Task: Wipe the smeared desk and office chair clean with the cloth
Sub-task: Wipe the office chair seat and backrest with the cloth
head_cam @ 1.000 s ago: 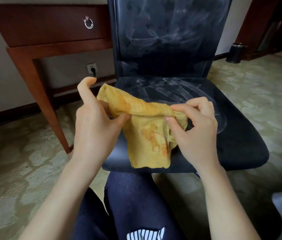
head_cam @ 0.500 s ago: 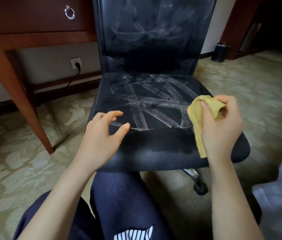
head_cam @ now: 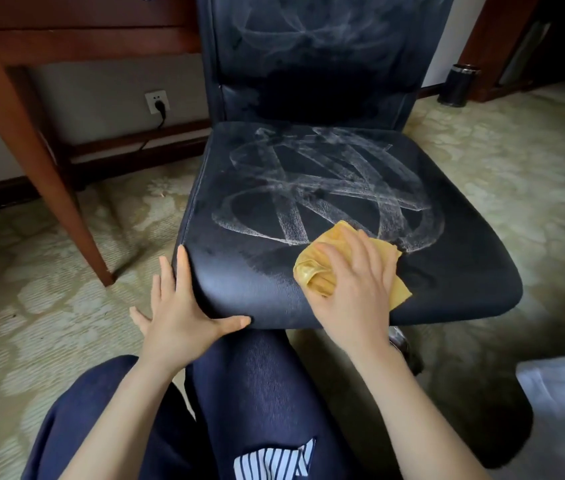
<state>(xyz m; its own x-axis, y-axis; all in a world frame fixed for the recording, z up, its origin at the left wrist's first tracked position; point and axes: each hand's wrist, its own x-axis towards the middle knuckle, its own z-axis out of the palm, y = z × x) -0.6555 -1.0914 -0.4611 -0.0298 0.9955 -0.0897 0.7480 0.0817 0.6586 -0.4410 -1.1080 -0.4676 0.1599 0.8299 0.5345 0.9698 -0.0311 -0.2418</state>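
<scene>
right hand presses yellow cloth flat-fingered onto front of smeared chair seat; left hand braces seat's front-left corner, fingers straight, grasping nothing.

Dark navy trousers printed with white pinstriped lettering; forearms, left hand and right hand bare.

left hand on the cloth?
No: the left hand rests on the front corner of the chair seat, and only the right hand presses the cloth.
</scene>
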